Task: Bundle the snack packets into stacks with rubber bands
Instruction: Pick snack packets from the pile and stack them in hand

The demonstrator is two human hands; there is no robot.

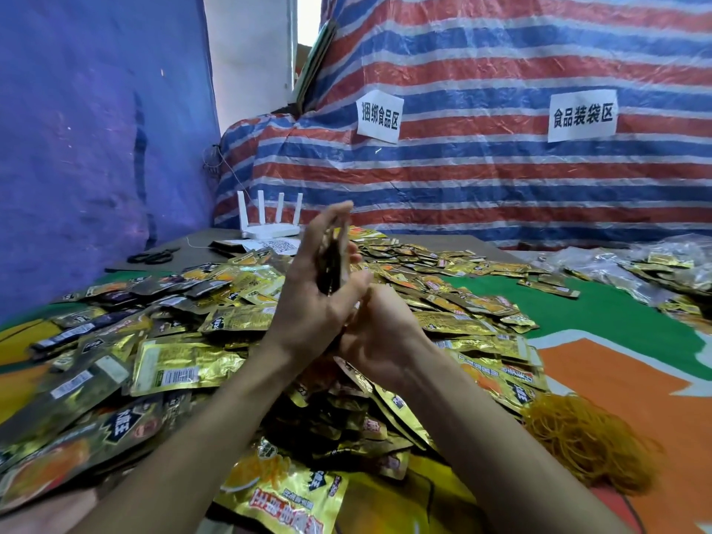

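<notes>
Nearest the lens, a big yellow packet [277, 491] lies face up at the foot of the heap of snack packets [215, 333], and both forearms reach out over it. Up to the action: the left hand [316, 302] is raised above the heap and clasps a stack [331, 264] of packets. The fingers are on the far side and the thumb on the near side, with the stack's dark edge turned towards us. Its long axis stands roughly upright, leaning a touch away, so a band would have to go over the top end and down.

The right hand [379, 335] sits just below and to the right, touching the base of the left thumb. Its back faces the camera and its fingers curl out of sight (so I cannot tell whether they pinch a band or nothing at all). No band is visible round the stack.

The loose rubber bands [589, 441] are in an orange tangle on the mat, well off to the right beside the right forearm. By my reckoning the right hand is the nearer one to fetch from there, while the left holds the stack steady.

At the back are a white router [269, 221], scissors [154, 257] and two paper signs [379, 115] on the striped tarp [501, 179].
</notes>
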